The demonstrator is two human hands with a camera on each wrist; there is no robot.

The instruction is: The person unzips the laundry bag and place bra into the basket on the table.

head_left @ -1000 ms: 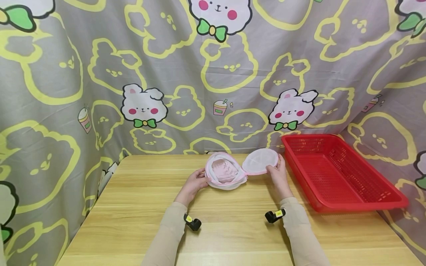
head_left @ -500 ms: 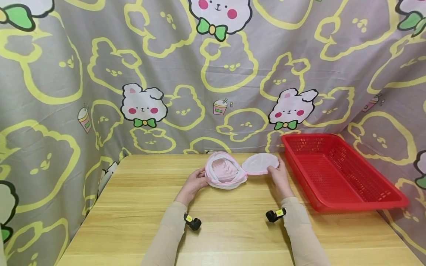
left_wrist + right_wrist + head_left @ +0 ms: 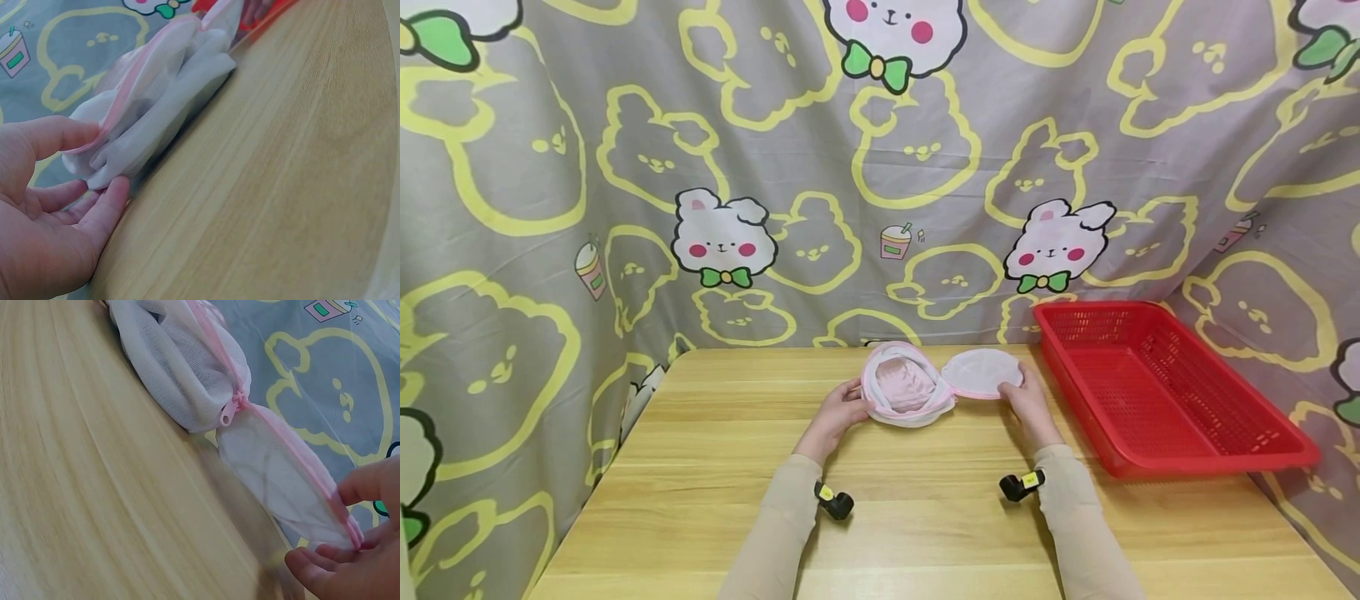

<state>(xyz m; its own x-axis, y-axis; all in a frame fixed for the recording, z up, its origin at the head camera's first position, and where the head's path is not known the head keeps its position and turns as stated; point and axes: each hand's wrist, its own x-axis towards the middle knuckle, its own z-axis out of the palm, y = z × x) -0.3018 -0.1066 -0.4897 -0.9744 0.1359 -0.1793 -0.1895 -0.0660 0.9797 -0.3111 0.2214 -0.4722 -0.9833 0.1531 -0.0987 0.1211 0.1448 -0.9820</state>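
A round white mesh laundry bag [image 3: 921, 415] with pink zipper trim sits unzipped near the back edge of the table. Shiny pale pink fabric [image 3: 906, 383] lies inside it; what kind of item that is, I cannot tell. The bag's mesh lid [image 3: 979, 372] is folded out to the right, still joined at one side by a pink zipper pull [image 3: 229, 414]. My left hand [image 3: 841, 413] pinches the bag's left side, thumb on the pink rim and fingers beneath. With thumb and fingers, my right hand [image 3: 1030, 406] pinches the outer edge of the lid.
A red plastic basket [image 3: 1213, 465] with perforated sides stands on the right of the wooden table [image 3: 895, 533], close beside my right hand. A patterned grey curtain [image 3: 820, 167] hangs behind the table and at both sides.
My right hand has lowered the lid from a raised tilt to a flatter position, shifting it slightly left in the last half second. The left hand and the bag body stay nearly still.
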